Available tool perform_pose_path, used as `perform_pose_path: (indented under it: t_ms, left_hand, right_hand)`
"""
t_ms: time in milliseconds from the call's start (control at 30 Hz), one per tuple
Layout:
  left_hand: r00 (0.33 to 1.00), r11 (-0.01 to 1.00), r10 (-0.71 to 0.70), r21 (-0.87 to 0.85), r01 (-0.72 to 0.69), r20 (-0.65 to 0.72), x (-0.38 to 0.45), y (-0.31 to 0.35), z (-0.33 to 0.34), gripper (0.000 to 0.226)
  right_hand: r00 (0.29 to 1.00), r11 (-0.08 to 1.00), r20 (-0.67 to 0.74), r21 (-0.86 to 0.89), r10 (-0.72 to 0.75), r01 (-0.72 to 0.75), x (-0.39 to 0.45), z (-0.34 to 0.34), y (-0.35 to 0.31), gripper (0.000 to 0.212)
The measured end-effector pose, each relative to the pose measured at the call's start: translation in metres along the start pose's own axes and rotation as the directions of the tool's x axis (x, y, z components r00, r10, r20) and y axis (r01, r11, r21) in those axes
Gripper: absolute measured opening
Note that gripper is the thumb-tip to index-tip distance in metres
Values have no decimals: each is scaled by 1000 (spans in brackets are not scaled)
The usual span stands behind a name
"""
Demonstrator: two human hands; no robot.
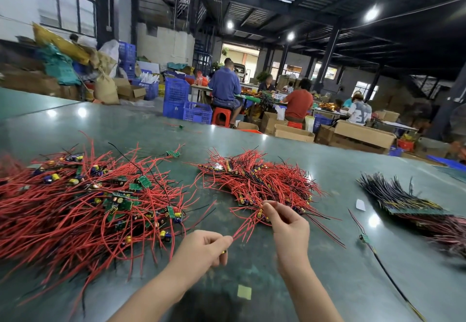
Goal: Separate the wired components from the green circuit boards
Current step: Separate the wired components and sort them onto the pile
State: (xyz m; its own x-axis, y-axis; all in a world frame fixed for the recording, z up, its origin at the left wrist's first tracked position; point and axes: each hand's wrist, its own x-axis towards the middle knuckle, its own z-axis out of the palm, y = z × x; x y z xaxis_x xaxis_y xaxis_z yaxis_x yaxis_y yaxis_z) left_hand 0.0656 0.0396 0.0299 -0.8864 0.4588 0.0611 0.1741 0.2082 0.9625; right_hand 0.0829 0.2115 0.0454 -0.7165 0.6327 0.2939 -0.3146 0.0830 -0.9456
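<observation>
A long strip of joined green circuit boards (254, 183) with red wires lies in the middle of the green table (315, 258). My right hand (287, 225) pinches a wired piece at the strip's near end. My left hand (204, 248) grips a small separated wired component with its red wires (243, 231) running up to the right. On the left lies a big loose pile of separated boards (88, 195) with red wires and capacitors.
A stack of board strips with black wires (403, 198) lies at the right. A single board with black wire (365, 238) sits near it. A yellow paper square (244, 292) lies near me. Workers, blue crates and cardboard boxes (363, 136) stand beyond the table's far edge.
</observation>
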Motion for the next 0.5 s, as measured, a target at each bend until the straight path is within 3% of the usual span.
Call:
perform_pose_path:
  t_ms: [67,100,167,233,300,333,400,467,500]
  left_hand:
    - [1000,1000,5,24,-5,2,0,-2,2,48]
    - [1000,999,12,33,-12,-1,1,-3,2,48]
    - [999,998,31,63,-30,-11,2,-3,2,49]
    - [999,995,42,91,-40,-15,2,-4,1,49]
    - [999,992,43,118,-42,-11,2,-5,2,50]
    - [999,991,43,131,-41,-11,1,-6,2,50]
    - [999,989,43,144,-42,-7,1,-6,4,49]
    - [999,987,47,152,-46,-4,-1,-5,5,48]
    - [999,987,48,153,-47,-3,-1,-4,5,48]
  right_hand:
    - [992,987,-6,-100,-126,124,-1,1,0,19]
    - [993,989,-17,-98,-116,114,0,0,1,16]
    - [997,997,-22,21,80,-79,2,-1,0,6]
    - [953,942,5,148,304,-302,3,-2,3,9]
    - [941,935,-12,121,338,-334,4,-4,5,7]
    - [962,962,-40,44,270,-268,3,-4,5,6]
    - [998,987,-57,-162,-15,6,2,-4,4,10]
    - [958,902,-24,-344,-285,260,1,-4,3,9]
    - [936,866,-18,-385,-352,319,1,-4,3,8]
